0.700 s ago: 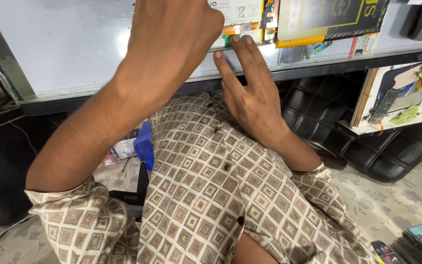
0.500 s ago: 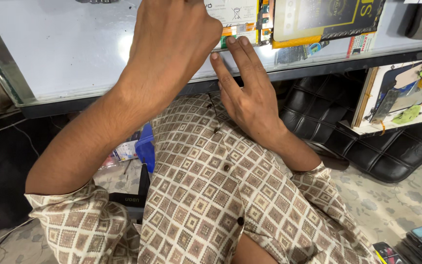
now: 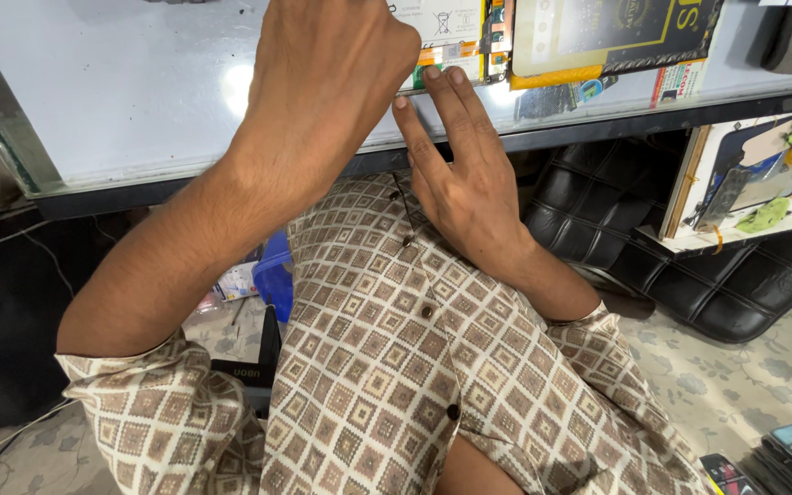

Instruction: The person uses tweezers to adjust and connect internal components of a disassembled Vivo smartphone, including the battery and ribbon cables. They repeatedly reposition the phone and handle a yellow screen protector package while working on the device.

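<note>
Left grip (image 3: 323, 87): fist curled over opened device (image 3: 451, 41), contents hidden, cannot tell. Right grip (image 3: 465, 174): flat, fingertips (image 3: 437, 78) pinning device's near edge to glass surface (image 3: 139, 92), steadying it. Black case (image 3: 616, 32) just beside.

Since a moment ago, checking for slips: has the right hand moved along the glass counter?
No. The right hand keeps its fingertips on the opened device at the glass counter edge, same spot.

- Left hand (image 3: 332, 69): raised, back toward the camera, fingers curled under and hidden; forearm slants down to the bent elbow.
- Right hand (image 3: 465, 174): palm down, fingers (image 3: 442, 101) straight and together, tips pressing flat.
</note>
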